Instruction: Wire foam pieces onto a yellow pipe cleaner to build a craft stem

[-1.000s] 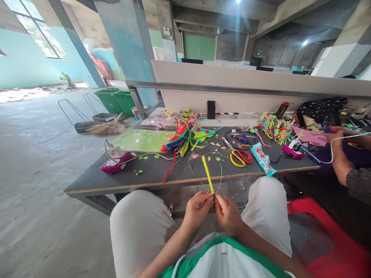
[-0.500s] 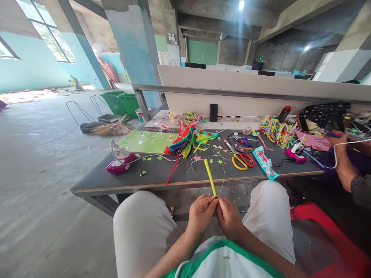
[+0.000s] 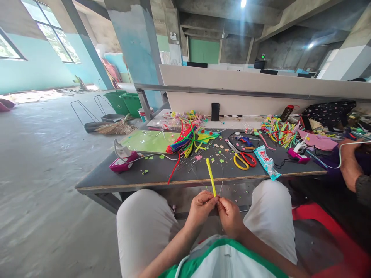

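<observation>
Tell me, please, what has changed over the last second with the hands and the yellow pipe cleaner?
Very little. The left hand and right hand stay pinched together on the lower end of the yellow pipe cleaner, which still stands up over the table edge. Only the camera shifted slightly. The scissors lie unmoved.

Hands (image 3: 216,210) meeting over the lap before the bench (image 3: 116,181), pipe cleaner (image 3: 210,176) rising between them, scissors (image 3: 242,159) on the bench right of it, glue gun (image 3: 123,159) far left, phone (image 3: 215,111) propped behind

Bright window daylight, ceiling lamp glare, sharp focus, edges bent.
</observation>
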{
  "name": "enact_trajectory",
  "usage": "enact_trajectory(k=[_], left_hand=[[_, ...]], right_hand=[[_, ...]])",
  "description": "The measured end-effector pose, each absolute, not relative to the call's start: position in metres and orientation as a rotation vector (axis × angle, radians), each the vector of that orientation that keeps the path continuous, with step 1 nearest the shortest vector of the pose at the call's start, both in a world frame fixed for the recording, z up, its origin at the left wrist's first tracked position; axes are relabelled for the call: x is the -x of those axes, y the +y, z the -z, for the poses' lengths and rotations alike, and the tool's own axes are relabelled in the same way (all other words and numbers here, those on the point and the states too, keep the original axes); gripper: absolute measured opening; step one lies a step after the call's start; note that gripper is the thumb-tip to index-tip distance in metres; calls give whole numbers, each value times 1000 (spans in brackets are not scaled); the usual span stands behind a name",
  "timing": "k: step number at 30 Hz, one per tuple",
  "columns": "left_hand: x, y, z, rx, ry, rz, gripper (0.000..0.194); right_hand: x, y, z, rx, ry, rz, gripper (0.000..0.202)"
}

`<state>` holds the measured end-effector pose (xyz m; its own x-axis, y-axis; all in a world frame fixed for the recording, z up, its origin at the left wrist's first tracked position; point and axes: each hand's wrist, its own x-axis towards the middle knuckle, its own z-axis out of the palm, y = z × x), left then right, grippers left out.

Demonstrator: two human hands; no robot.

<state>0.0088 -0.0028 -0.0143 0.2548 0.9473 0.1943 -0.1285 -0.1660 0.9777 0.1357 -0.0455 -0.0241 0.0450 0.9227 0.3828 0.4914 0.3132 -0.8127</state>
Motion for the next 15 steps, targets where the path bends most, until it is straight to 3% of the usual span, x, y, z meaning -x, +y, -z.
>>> enact_trajectory(k=[4,10,15], left_hand=[[-9,-2,13,-1225,843,-1195,20],[-6,1,9,-841,772,-1083,22],[-5,1,9,-812,796,-1047,27]], right_hand=[[-136,-45,18,1295,-1505,-776,29],[-138,-44,7,978,-1110,-1496,36],[-137,-44,5,908,-1034,-1565,34]])
